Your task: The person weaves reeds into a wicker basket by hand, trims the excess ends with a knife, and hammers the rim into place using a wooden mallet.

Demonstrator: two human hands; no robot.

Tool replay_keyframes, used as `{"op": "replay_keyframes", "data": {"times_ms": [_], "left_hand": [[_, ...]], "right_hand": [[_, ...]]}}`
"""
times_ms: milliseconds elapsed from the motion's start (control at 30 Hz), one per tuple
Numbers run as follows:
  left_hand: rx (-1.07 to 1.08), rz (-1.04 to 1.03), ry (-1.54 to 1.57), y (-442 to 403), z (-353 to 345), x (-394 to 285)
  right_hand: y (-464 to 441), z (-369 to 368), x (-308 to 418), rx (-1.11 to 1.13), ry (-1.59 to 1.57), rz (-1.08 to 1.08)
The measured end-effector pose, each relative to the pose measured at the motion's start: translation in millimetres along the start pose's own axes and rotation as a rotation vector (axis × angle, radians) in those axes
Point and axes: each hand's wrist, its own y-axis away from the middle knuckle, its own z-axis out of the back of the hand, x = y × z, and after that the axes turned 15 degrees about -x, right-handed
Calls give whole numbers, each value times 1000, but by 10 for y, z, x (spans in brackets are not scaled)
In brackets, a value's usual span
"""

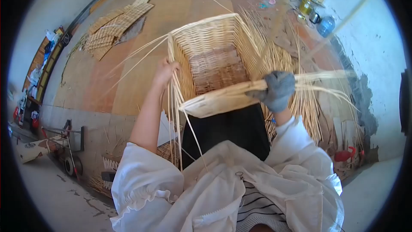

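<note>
floor [107, 75] of patched brown sheets spreads through the room, with pale walls [386, 47] at the edges. a long pile [307, 118] of cut stalks lies on it at the right, beside the basket and within easy reach of the right arm, presumably for that reason. woven mats [116, 25] lie well apart, at the far left.

basket [216, 71]: rectangular, woven, held before the person's torso above a dark cloth [223, 135], tilted so that its open mouth faces the wearer. the tilt appears to bring the near rim to both hands. whether the cloth bears its weight cannot be confirmed.

left hand [165, 72]: bare, fingers closed over the left rim, seemingly to steady that side. right hand [279, 91]: gloved in grey, closed around a bundle of strands [324, 87] at the near rim; the glove likely guards against rough edges. finger detail is blurred.

strand ends trail past the right hand; others hang below the left, outside the basket, leaving its mouth largely unobstructed.
</note>
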Motion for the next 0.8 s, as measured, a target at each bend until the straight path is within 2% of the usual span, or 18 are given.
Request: {"op": "replay_keyframes", "data": {"times_ms": [100, 133, 167, 233, 300, 333, 400, 433, 500, 533, 567, 633, 667, 700, 767, 800], "left_hand": [[32, -12, -156, -450, 30, 110], [-65, -198, -323, -343, -60, -63], [-161, -388, -485, -241, -99, -245], [-143, -1260, -557, 222, -337, -729], [630, -732, -128, 874, -798, -1040], [644, -724, -132, 963, -966, -955], [670, -488, -64, 994, -1227, -876], [687, -496, -79, 992, -1242, -875], [584, -378, -100, 1025, -1211, -813], [616, -430, -100, 1009, -1216, -806], [621, -428, -97, 1014, -1230, -793], [614, -681, -278, 1050, -1187, -817], [618, -766, -111, 1052, -1211, -735], [630, -758, -119, 1026, -1221, -744], [529, -663, -304, 1075, -1209, -758], [484, -682, -306, 1116, -1234, -803]], "right_hand": [[-142, -278, -66, -19, -38, -10], [-123, -305, -89, -21, -11, -17], [-90, -327, -124, 73, -54, -71], [-122, -331, -93, 161, -79, -141], [-231, -216, 95, 343, -53, -89], [-200, -183, 93, 350, -47, -102], [-227, -189, -26, 372, -225, -4], [-226, -177, -152, 361, -213, -20], [-144, -51, -447, 197, -769, -38], [-90, 36, -475, 312, -652, -324], [-128, 6, -555, 315, -648, -327], [-368, -133, -705, 795, -507, -314], [-683, -122, -681, 1141, -510, -506], [-694, -238, -720, 1142, -514, -522], [-595, -370, -777, 1402, -598, -718], [-508, -451, -868, 1247, -656, -271]]}}
